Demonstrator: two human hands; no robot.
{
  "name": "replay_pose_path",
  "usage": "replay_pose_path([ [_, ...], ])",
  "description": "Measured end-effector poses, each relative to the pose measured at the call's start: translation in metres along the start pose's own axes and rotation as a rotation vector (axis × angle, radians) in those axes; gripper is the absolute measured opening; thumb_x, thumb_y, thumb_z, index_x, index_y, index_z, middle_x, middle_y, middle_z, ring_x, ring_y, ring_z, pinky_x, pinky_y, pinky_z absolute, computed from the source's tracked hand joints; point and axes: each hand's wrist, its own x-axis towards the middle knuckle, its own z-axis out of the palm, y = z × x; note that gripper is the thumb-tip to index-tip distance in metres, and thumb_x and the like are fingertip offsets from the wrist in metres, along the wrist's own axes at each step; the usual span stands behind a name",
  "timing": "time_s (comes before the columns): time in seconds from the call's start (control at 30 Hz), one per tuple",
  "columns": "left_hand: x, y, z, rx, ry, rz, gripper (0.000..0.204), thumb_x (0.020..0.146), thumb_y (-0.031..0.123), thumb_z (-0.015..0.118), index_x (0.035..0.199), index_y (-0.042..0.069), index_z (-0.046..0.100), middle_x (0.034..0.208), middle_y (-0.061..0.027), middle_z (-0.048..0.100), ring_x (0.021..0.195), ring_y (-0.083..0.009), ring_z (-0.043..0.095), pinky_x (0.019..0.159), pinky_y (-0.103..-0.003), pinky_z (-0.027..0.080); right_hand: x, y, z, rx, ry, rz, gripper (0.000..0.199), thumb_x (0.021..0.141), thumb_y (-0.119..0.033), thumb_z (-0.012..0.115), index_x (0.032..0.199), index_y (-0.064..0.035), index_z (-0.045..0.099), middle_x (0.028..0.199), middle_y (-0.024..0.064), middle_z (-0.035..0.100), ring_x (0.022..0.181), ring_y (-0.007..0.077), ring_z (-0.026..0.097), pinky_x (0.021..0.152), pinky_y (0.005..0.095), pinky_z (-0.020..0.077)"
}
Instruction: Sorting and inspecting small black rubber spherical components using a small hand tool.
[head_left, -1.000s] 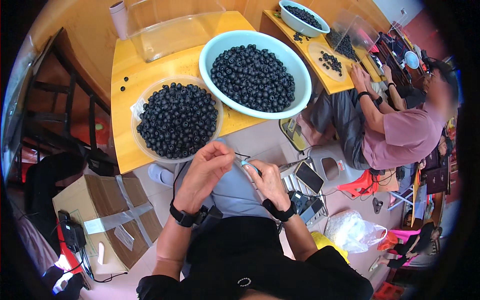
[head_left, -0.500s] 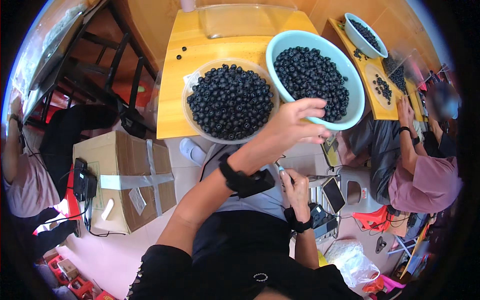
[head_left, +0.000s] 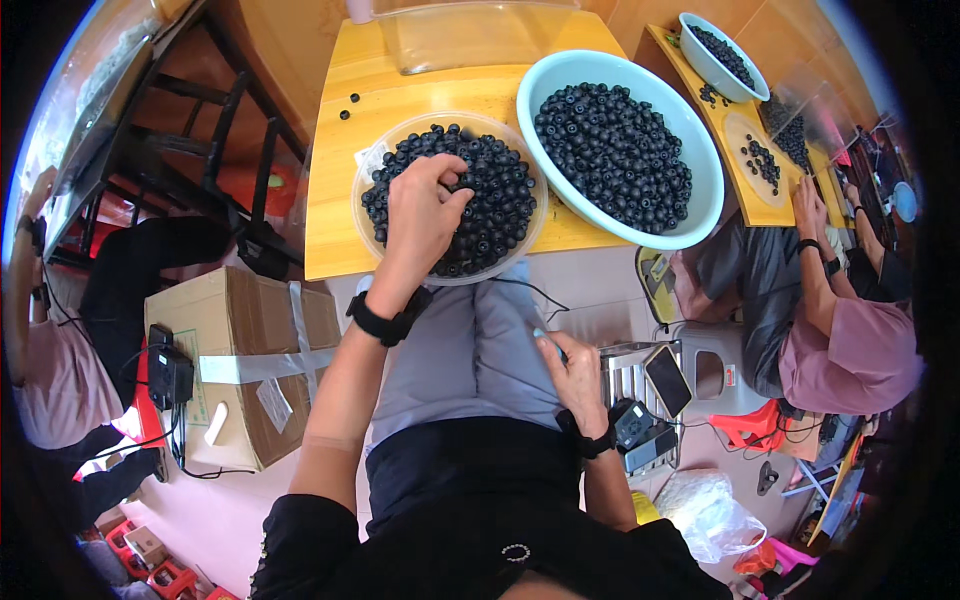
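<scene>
My left hand (head_left: 425, 212) is over the heaped blueberries (head_left: 490, 212) in a round clear plastic tray (head_left: 541, 205). Its fingers are curled and the thumb comes close to them; whatever lies between the fingertips blends with the dark fruit behind. Right of the tray, a light blue basin (head_left: 708, 200) holds many more blueberries (head_left: 615, 155). Lower down, by my right thigh, my right hand (head_left: 577, 378) is closed around a small slim tool (head_left: 541, 334) with a light blue end. Most of that tool is hidden in the fist.
The trays stand on a yellow wooden table (head_left: 335, 215) with two loose blueberries at its left. A taped cardboard box (head_left: 235, 330) is on the floor at left. To my right are a metal stool (head_left: 640, 375) with a phone, and a co-worker (head_left: 840, 350) at another table.
My left hand has moved left from the basin's near rim to the round tray, and its spread fingers have curled in. The right hand has shifted slightly, still holding the tool.
</scene>
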Motion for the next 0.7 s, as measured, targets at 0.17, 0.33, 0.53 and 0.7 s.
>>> replay_pose_path([
  [0.17,0.004,-0.009,0.016,0.195,0.024,0.085,0.023,0.066,-0.001,0.069,0.087,0.003,0.062,0.074,-0.0110,0.054,0.063,-0.0254,0.056,0.060,-0.035,0.045,-0.004,0.001,-0.002,-0.034,-0.005,-0.003,0.024,0.085,-0.024,0.060,0.084,-0.0001,0.064,0.073,0.0207,0.062,0.067,0.0395,0.059,0.057,0.0415,0.0453],
  [0.33,0.002,-0.008,0.020,0.248,0.042,0.119,0.019,0.070,-0.001,0.065,0.088,0.003,0.061,0.076,-0.0124,0.055,0.066,-0.0287,0.057,0.063,-0.037,0.045,-0.004,0.006,-0.002,-0.019,-0.017,-0.013,0.025,0.086,-0.025,0.059,0.083,-0.0004,0.063,0.073,0.0208,0.061,0.067,0.0396,0.059,0.057,0.0420,0.0453],
  [0.53,0.003,-0.005,0.006,0.068,0.070,0.015,0.015,0.073,-0.003,0.060,0.087,0.002,0.063,0.078,-0.0110,0.060,0.065,-0.0238,0.061,0.060,-0.033,0.048,-0.004,0.005,-0.002,-0.023,-0.017,-0.004,0.026,0.086,-0.026,0.059,0.083,-0.0006,0.063,0.073,0.0207,0.062,0.067,0.0396,0.059,0.058,0.0423,0.0452],
  [0.7,-0.013,0.013,-0.033,-0.929,-0.060,-0.354,0.016,0.083,-0.002,0.051,0.096,-0.003,0.060,0.090,-0.0089,0.060,0.084,-0.0190,0.064,0.072,-0.026,0.055,-0.003,0.011,-0.002,-0.017,-0.009,0.017,0.026,0.086,-0.027,0.059,0.084,-0.0010,0.065,0.073,0.0203,0.062,0.067,0.0394,0.059,0.058,0.0418,0.0454],
])
